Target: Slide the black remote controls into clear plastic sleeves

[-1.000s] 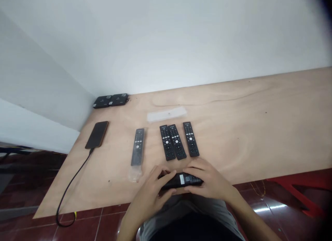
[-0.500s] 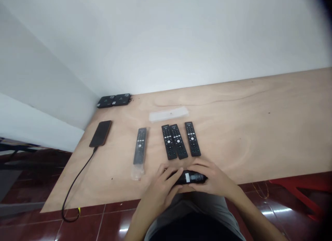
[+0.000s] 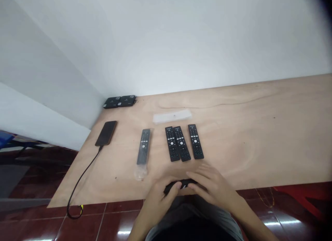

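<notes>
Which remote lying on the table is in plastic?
The leftmost black plastic remote: it lies in a clear plastic sleeve. The three black remotes to its right are bare.

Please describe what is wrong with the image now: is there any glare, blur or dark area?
Head view: white streaks of glare on the tiled floor; right hand softly blurred, probably by motion; top right corner dark; small print on the rightmost remote unreadable; light on the wall soft, without hard shadows.
</notes>
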The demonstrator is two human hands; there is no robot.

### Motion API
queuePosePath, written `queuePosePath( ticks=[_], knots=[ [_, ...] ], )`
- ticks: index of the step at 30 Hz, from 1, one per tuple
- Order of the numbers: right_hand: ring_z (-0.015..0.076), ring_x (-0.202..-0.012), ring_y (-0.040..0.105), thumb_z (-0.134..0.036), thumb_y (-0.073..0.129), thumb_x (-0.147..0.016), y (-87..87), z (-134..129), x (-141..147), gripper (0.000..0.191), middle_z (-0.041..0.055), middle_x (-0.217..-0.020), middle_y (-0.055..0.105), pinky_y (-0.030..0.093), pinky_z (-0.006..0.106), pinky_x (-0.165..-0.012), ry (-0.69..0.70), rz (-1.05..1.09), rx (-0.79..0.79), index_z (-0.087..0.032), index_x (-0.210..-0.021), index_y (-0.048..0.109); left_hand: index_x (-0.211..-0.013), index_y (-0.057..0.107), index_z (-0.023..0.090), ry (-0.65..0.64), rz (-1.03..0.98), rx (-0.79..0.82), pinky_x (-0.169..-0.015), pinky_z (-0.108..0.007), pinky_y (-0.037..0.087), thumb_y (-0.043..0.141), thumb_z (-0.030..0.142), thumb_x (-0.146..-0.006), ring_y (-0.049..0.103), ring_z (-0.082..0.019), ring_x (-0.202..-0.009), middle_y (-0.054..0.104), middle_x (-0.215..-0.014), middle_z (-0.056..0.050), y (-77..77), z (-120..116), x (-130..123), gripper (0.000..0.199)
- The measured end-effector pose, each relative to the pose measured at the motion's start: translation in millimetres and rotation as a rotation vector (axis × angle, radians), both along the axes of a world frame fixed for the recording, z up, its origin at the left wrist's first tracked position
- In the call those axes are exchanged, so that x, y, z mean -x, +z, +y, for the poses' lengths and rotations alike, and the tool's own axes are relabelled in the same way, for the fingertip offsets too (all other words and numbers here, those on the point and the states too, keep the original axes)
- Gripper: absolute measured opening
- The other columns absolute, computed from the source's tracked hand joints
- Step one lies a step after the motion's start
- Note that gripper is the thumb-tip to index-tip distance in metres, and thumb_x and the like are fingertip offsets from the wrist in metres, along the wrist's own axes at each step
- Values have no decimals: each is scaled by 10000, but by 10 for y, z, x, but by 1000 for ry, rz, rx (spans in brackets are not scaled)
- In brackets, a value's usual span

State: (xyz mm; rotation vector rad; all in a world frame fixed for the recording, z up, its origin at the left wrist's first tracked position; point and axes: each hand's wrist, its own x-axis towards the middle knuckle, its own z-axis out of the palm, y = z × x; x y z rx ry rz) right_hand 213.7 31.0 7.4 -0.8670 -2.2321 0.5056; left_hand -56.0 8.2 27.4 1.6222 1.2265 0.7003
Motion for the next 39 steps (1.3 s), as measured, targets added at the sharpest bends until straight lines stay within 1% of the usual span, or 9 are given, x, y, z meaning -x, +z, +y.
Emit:
queuePosePath(
  ticks=[4,8,11,14,18,22,30,35,39],
  knots=[
    [341,-920,731,-378,776,-1086,-39,-62,76,523,112,-1007,802,645,540,-864,-63,-152,-90,-240,-1579,665,-900,834,199,128,-94,207,-579,-306,521,565,654,-1151,673,-211,-587,707,-629,-15,-42,15,-65,585],
    [370,-998,777,-284,757,-1045,-159,-45,27,592,154,-1123,822,662,604,-957,-53,-89,-84,-199,-1614,616,-1017,857,215,75,-29,96,-647,-321,563,490,625,-1186,748,-237,-748,807,-832,-54,141,276,107,576],
    [386,-1192,794,-267,794,-1018,-192,-11,-19,657,169,-1329,825,626,631,-1100,-30,20,-33,-232,-1641,590,-964,833,222,14,98,-103,-677,-315,548,563,527,-1181,702,-207,-708,748,-746,-16,346,776,281,461],
    [374,-1295,772,-262,815,-1011,-146,22,-20,587,148,-1427,804,608,615,-1145,-40,64,72,-264,-1569,636,-958,816,207,72,226,-328,-739,-325,553,660,441,-1119,702,-207,-778,801,-858,-33,408,1498,369,324],
    [359,-1348,744,-267,824,-1012,-77,53,0,498,128,-1466,787,600,573,-1157,-34,63,199,-274,-1484,664,-1012,827,178,81,345,-389,-871,-365,584,694,307,-1033,742,-240,-903,843,-995,-78,250,2415,363,187],
    [365,-1342,741,-279,848,-995,-68,47,-9,496,126,-1453,788,592,572,-1159,-55,66,227,-269,-1462,682,-936,840,175,58,418,-411,-973,-408,579,801,239,-888,727,-264,-941,831,-988,-105,67,2848,324,89],
    [361,-1315,752,-247,848,-991,8,72,0,482,101,-1430,805,608,570,-1137,-64,122,328,-292,-1451,712,-856,816,188,86,453,-439,-876,-366,590,730,245,-906,734,-246,-855,843,-912,-83,-14,2853,308,116],
    [352,-1352,747,-274,856,-1009,48,60,-7,458,96,-1450,801,619,551,-1156,-58,208,325,-308,-1450,735,-962,783,177,237,435,-580,-915,-373,586,642,226,-985,710,-233,-881,814,-987,-101,323,2697,374,151],
    [356,-1342,774,-300,856,-1010,-79,-77,-159,548,101,-1479,798,646,545,-1157,-137,348,278,-325,-1533,693,-1008,766,203,235,399,-728,-995,-392,590,634,223,-1040,722,-241,-992,783,-1026,-85,655,2113,502,137]
  ],
)
